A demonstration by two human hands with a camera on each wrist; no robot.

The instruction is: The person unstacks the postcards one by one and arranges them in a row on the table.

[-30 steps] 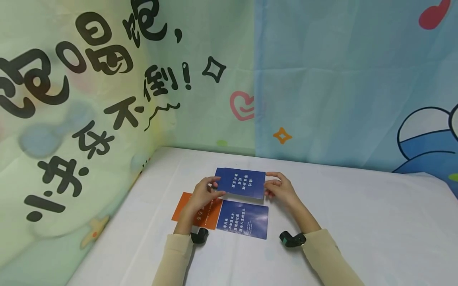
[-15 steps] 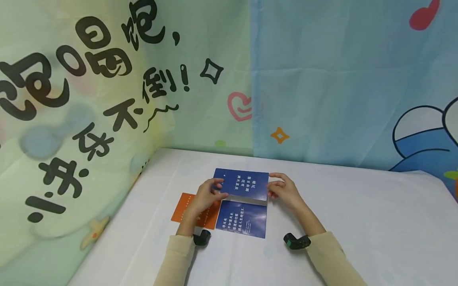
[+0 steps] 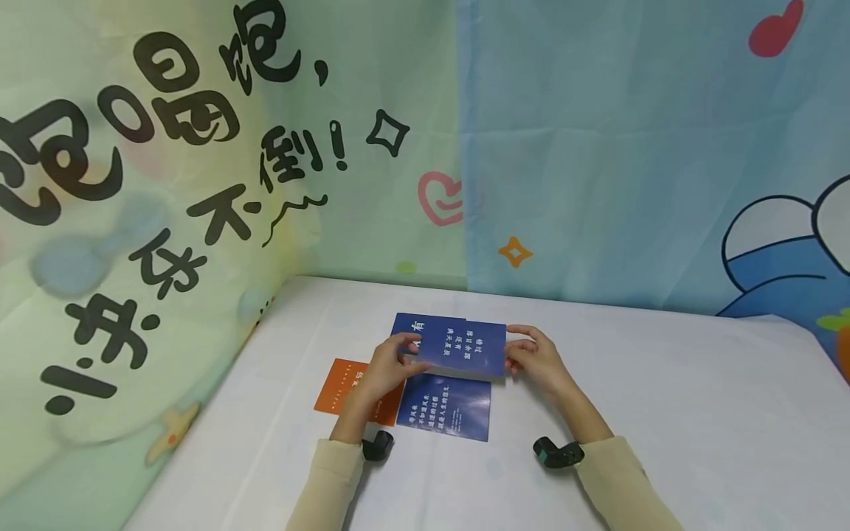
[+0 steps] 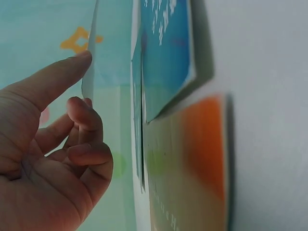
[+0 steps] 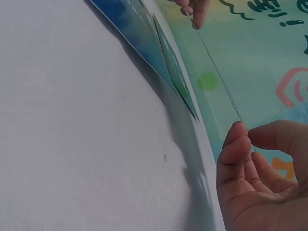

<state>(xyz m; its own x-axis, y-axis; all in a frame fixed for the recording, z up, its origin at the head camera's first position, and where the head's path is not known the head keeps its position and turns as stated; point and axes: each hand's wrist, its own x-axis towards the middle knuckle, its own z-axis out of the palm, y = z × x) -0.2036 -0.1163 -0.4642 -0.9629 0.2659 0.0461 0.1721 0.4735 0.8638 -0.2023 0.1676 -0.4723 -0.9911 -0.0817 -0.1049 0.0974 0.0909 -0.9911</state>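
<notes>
A dark blue card (image 3: pixel 473 349) with white writing is held above the table between both hands. At its left end the thumb and fingers of my left hand (image 3: pixel 388 369) pinch it; in the left wrist view the card (image 4: pixel 90 72) shows nearly edge-on. My right hand (image 3: pixel 541 361) pinches the right end, and its fingertips meet on the thin edge in the right wrist view. Partly hidden under the held card lies another blue card (image 3: pixel 403 323). Closer to me is a blue card (image 3: pixel 445 413) with several lines of writing. Left of that, an orange card (image 3: pixel 337 383) is partly covered by the left forearm.
White cloth covers the table (image 3: pixel 631 398). Printed curtains (image 3: pixel 372 236) rise behind it and along its left side. A small black device sits on the left wrist (image 3: pixel 378 446) and another on the right wrist (image 3: pixel 558 453).
Both hands have shifted slightly right with the held blue card. More of the blue card beneath it now shows at the left, including large white characters. The cards on the table stay put.
</notes>
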